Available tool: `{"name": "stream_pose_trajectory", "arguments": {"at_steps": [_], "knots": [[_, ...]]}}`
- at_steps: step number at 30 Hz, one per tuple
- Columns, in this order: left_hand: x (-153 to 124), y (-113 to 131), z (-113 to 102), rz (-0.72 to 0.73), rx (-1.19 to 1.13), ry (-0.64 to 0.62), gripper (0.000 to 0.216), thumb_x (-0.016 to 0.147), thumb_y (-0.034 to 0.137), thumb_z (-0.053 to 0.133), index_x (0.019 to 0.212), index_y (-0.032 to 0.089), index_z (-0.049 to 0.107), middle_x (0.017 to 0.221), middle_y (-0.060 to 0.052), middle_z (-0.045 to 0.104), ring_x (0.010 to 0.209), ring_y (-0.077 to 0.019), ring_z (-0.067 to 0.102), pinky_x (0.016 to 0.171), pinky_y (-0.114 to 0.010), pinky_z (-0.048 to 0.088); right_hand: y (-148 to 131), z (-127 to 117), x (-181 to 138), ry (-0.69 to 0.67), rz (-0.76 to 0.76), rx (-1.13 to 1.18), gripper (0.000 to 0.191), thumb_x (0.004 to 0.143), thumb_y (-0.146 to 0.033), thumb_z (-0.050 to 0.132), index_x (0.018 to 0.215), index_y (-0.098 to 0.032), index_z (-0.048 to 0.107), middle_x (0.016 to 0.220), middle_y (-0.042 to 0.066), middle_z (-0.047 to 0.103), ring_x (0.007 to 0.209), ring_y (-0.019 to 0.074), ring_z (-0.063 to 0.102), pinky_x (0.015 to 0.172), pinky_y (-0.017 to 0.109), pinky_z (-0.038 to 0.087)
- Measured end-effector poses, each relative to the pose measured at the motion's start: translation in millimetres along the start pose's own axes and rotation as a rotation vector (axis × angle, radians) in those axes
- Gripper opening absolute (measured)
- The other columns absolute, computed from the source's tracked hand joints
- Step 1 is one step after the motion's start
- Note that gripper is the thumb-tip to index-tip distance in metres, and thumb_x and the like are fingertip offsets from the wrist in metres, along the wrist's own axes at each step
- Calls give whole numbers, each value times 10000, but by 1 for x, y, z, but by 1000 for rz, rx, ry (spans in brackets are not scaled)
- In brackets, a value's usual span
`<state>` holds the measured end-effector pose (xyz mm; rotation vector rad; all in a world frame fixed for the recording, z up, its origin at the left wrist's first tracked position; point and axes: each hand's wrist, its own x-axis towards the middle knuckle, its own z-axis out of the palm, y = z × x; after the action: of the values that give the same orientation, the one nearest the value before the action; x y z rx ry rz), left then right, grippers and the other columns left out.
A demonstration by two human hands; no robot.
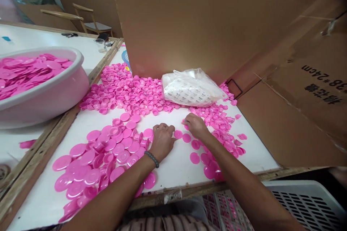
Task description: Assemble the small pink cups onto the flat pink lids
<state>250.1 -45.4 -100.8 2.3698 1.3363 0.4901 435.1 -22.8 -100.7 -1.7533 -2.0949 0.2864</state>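
Observation:
My left hand, with a dark bead bracelet on the wrist, rests low over the white table, fingers curled down and their tips hidden. Beside it lies a spread of round pink plastic discs and shallow cups. My right hand is closed in a pinch, with a bit of pink at its fingertips; what it grips is not clear. Between and below my hands lie several flat pink discs. Next to my right forearm is a heap of small pink pieces.
Small pink cups are piled at the back beside a clear plastic bag of printed white packets. Cardboard walls stand behind and right. A large tub of pink discs is at left; a grey crate sits below the edge.

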Motion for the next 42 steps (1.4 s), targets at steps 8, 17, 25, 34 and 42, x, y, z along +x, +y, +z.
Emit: {"name": "stream_pose_trajectory", "arguments": {"at_steps": [8,17,25,34,42], "knots": [[5,-5,13,-2,11,-3,143,761,202,604,867,186,510,811,-23,578,893,-188,483,797,-337,283,-26,14,-45,11,-73,36,202,804,-59,439,680,-171,552,664,-5,567,641,123,490,563,220,338],[7,-6,19,-23,-13,11,115,787,159,540,874,180,469,815,-23,576,857,-177,506,781,-327,312,-25,27,-46,29,-266,-209,313,715,58,358,741,-163,578,669,17,575,645,144,450,574,252,307],[4,-6,-4,-29,-194,-44,311,766,159,562,1054,227,467,946,-15,632,986,-182,496,782,-297,376,-35,19,-45,27,174,480,119,811,-203,473,741,-176,565,649,0,588,597,120,513,551,231,392],[20,-11,-20,-208,-264,-290,130,705,291,621,773,185,592,700,-5,651,665,-142,590,540,-218,375,-47,14,-63,-61,325,646,204,823,-256,464,945,-178,608,773,22,612,659,130,562,592,258,448],[26,-6,-22,-375,-408,-457,149,668,193,636,782,173,543,617,10,643,566,-123,610,535,-199,435,-50,11,-63,-99,10,129,156,805,-188,552,937,-189,635,811,26,553,693,124,505,560,224,366]]}}
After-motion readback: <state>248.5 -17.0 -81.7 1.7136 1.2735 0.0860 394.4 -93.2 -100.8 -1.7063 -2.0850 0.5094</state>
